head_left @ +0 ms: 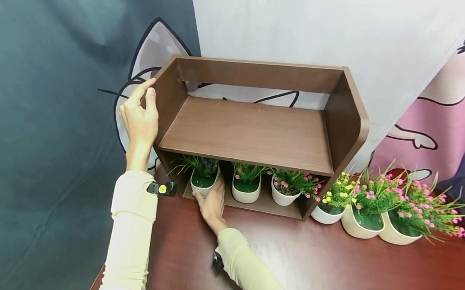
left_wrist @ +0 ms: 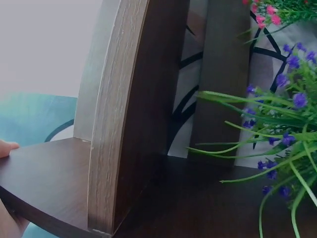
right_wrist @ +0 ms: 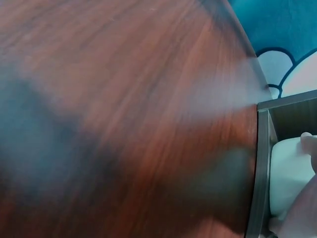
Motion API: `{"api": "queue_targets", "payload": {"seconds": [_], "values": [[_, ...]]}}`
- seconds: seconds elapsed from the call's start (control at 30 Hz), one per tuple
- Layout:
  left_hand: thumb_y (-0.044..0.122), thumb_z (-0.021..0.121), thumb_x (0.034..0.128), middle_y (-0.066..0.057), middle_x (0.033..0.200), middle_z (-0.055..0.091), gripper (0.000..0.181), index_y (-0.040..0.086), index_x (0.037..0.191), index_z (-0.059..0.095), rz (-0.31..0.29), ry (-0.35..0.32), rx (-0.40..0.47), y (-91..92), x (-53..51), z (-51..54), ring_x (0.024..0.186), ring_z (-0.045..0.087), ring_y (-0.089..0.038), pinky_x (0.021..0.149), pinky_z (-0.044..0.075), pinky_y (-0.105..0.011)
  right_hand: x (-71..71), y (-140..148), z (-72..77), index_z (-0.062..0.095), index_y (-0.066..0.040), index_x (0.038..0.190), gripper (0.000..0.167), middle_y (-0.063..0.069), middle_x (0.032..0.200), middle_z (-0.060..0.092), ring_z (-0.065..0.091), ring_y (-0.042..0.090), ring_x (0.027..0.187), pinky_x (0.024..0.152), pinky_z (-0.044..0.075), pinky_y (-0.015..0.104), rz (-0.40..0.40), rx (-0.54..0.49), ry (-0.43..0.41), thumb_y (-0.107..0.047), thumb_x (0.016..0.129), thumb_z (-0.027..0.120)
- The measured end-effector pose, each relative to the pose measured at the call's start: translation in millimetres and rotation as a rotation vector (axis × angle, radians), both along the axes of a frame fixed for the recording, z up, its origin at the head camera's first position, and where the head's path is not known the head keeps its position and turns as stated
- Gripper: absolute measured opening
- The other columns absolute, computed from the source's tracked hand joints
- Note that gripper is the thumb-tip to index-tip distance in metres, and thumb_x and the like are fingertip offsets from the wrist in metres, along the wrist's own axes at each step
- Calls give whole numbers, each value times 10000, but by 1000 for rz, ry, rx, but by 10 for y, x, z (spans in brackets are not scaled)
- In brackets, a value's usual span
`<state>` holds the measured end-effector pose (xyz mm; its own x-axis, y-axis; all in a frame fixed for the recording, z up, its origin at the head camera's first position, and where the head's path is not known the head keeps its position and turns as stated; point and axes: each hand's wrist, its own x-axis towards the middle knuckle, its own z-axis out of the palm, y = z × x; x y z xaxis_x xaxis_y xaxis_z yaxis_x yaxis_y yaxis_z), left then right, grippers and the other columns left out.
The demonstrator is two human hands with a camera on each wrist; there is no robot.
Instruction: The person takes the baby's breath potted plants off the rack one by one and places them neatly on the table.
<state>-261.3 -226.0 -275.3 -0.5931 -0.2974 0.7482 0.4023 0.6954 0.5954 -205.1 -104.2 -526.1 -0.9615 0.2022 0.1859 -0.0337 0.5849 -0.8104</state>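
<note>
Cream long sleeve (head_left: 131,228) on L arm nearest. R hand (head_left: 213,202) grips off-white rounded pot w/ purple-flowered greenery (head_left: 199,189), just ahead & slightly L, lower bay's L end; L hand (head_left: 140,115), farther off, pinches brown wood-look shelf unit's (head_left: 250,130) L panel.

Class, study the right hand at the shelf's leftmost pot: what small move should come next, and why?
Probably the right hand should release the leftmost pot and draw back: that pot already stands on the lower board, roughly level with the next pot, while the yellow-flowered pot stands outside on the table.
</note>
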Motion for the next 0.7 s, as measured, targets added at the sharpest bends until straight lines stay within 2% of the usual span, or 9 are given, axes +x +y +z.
{"api": "queue_targets", "payload": {"seconds": [0.17,0.27,0.43,0.53,0.63,0.7], "values": [[262,487,943,8,1094,671,302,181,1159,682,17,18,26,-22,0,-1,639,415,-213,713,333,-288,112,55,-13,253,97,1392,948,276,1365,370,413,364,1225,978,352,419,82,-34,54,-320,722,780],[260,490,942,-20,1066,680,301,176,1157,682,17,26,28,-14,-4,-14,582,352,-218,678,316,-290,187,113,-22,249,88,1400,945,268,1376,370,409,362,1232,983,346,430,118,-26,67,-299,722,783],[251,499,942,-14,1093,671,292,170,1152,684,16,39,15,24,-31,-26,597,408,-211,696,354,-309,305,243,-38,256,105,1392,948,267,1376,375,424,358,1219,967,362,442,160,-13,97,-276,709,792],[244,504,938,-9,1067,680,285,190,1152,684,22,25,14,45,-33,-21,562,390,-191,694,349,-311,426,337,-44,266,114,1384,949,279,1369,379,431,373,1208,951,375,459,191,-11,100,-280,703,797],[232,512,933,-24,1028,691,278,205,1147,688,30,15,27,60,-8,-23,503,284,-156,675,310,-325,563,457,-41,289,94,1385,957,272,1348,411,461,384,1176,935,386,477,249,-33,84,-288,682,813],[228,516,929,-19,1024,692,275,215,1141,691,36,9,32,76,11,-34,497,273,-114,680,306,-330,656,555,-48,313,73,1383,958,257,1325,444,482,383,1153,926,392,485,293,-50,74,-303,664,823]]}}
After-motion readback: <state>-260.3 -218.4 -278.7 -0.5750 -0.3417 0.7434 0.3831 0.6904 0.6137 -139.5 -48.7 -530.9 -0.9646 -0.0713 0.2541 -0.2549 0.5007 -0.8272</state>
